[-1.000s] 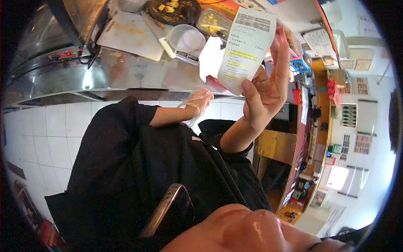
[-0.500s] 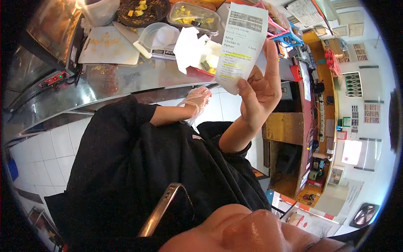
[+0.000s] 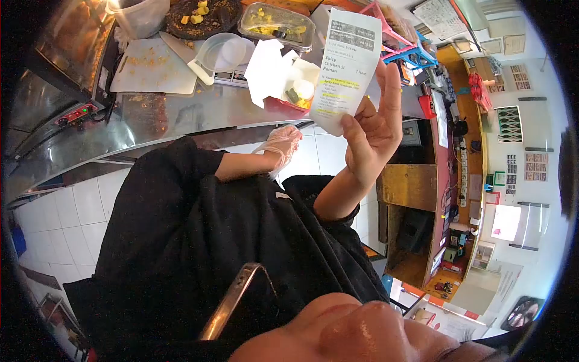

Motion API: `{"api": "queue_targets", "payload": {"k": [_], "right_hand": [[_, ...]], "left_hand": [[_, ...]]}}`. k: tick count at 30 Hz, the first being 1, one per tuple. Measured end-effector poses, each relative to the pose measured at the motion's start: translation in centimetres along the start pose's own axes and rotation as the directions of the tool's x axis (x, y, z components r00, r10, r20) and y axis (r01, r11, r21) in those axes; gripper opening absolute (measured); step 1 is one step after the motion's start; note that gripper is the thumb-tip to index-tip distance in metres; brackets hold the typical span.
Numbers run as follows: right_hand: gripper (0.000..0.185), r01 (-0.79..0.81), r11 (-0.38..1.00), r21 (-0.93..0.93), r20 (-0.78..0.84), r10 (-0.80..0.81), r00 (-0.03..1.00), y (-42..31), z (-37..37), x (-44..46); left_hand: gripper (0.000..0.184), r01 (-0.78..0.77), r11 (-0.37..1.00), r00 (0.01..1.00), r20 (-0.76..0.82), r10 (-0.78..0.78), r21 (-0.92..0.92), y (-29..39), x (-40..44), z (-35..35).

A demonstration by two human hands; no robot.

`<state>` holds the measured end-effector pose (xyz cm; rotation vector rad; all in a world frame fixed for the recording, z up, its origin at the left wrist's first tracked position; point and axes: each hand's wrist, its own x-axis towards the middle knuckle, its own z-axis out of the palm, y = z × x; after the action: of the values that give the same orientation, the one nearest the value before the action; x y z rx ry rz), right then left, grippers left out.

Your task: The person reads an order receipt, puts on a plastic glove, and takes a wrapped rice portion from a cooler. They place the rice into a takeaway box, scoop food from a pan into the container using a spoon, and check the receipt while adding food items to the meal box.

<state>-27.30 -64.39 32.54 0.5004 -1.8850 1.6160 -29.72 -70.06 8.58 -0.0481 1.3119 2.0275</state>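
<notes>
And there's the right hand (image 3: 376, 134), pinching a highlighter-marked receipt (image 3: 348, 63) up beside the open takeaway box (image 3: 263, 73); the plastic-gloved left hand (image 3: 284, 145) hangs near the steel counter (image 3: 211, 107), finger pose unclear.

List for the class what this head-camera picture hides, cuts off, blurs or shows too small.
All in the head view:
Receipt: finest print, too small and blurred.
Food box: right end, behind the receipt.
Gloved hand: palm turned away; anything held is unclear.
Dark round board: far edge, cut by the top.
Wall sheets: contents, too small.
</notes>
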Motion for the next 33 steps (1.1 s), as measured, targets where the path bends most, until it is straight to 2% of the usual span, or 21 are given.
{"api": "queue_targets", "payload": {"k": [4, 18, 21, 27, 30, 33], "right_hand": [[0.072, -0.029, 1.0, -0.002, -0.031, 0.028, 0.999, 0.3, 0.2, 0.1], [0.071, -0.077, 0.996, 0.054, -0.055, 0.08, 0.995, 0.8, -0.6, -0.1], [0.071, -0.071, 0.996, 0.052, -0.058, 0.074, 0.996, 1.1, -1.1, -0.3], [0.072, -0.08, 0.997, 0.019, -0.046, 0.081, 0.996, 0.9, -1.9, -0.7], [0.072, -0.096, 0.995, 0.02, -0.06, 0.097, 0.993, 0.6, -1.9, -0.9], [0.072, -0.085, 0.996, 0.016, -0.065, 0.086, 0.994, 0.6, -2.2, -1.1]], "left_hand": [[0.016, 0.005, 1.0, 1.0, -0.014, -0.006, -0.024, -0.4, 0.3, 0.1], [0.016, 0.015, 0.998, 1.0, -0.017, -0.016, -0.067, -1.2, 0.1, 0.9], [0.016, 0.065, 0.996, 0.996, -0.059, -0.069, -0.068, -1.4, 0.3, 1.3], [0.017, 0.109, 0.994, 0.993, -0.041, -0.11, -0.01, -1.7, 0.2, 1.6], [0.017, 0.058, 0.996, 0.997, -0.045, -0.061, -0.06, -2.6, 0.5, 1.9], [0.017, 0.072, 0.997, 0.997, -0.035, -0.074, -0.037, -2.5, 0.3, 2.1]]}}
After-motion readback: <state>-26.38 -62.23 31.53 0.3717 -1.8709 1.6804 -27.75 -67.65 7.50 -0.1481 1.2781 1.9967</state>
